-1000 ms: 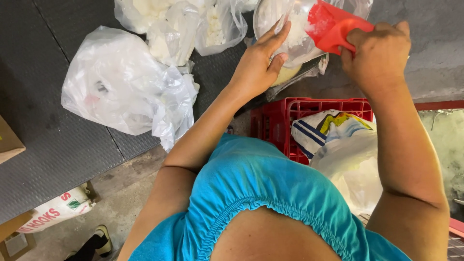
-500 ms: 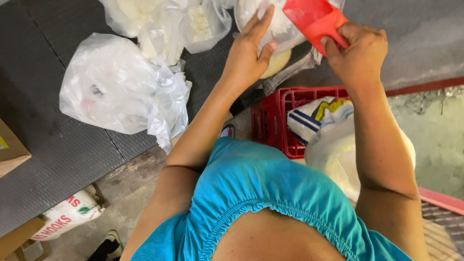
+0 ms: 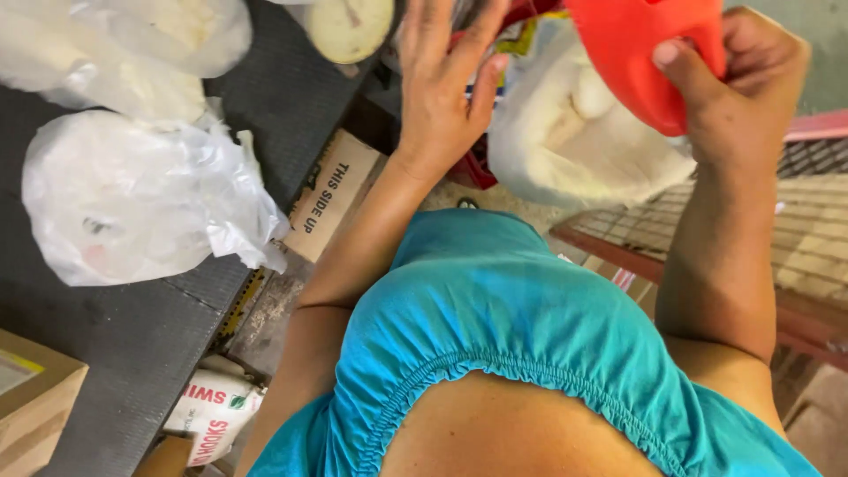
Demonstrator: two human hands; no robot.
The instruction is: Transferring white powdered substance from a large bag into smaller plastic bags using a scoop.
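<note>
- Right hand (image 3: 742, 79) — clasped round a red plastic scoop (image 3: 649, 53), raised above a white sack (image 3: 574, 132).
- Left hand (image 3: 446, 88) — fingers spread, empty, beside the sack.
- Step, judged — scooping; next calls for steadying the sack's mouth.

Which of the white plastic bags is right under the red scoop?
The bulging white bag directly below the red scoop in the right hand; the other bags lie left on the dark table.

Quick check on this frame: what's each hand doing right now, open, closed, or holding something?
Left hand: open, fingers spread, holding nothing, above the white sack.
Right hand: closed in a grip on the red plastic scoop.
</note>
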